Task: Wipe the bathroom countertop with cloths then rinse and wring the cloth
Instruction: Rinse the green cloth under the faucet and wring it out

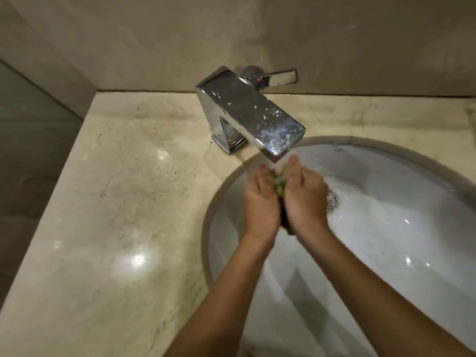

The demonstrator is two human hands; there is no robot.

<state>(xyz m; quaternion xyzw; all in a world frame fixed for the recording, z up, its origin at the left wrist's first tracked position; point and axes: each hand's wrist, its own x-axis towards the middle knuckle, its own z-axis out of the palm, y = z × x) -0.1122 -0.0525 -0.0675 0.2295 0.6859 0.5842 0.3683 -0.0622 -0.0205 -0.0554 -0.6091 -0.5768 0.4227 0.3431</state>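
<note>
A small green cloth (pixel 280 188) is squeezed between my two hands over the white basin (pixel 386 228). My left hand (pixel 260 202) and my right hand (pixel 304 197) press together around it, fingers curled, right under the spout of the chrome faucet (pixel 249 114). Water runs from the spout onto the cloth and my fingers. Only a thin strip of the cloth shows between the palms. The beige marble countertop (pixel 123 202) spreads to the left of the basin and looks glossy.
The faucet's lever handle (pixel 282 77) points right at the back wall. The drain (pixel 331 200) sits just right of my right hand. A wall closes off the counter at the far left and the back.
</note>
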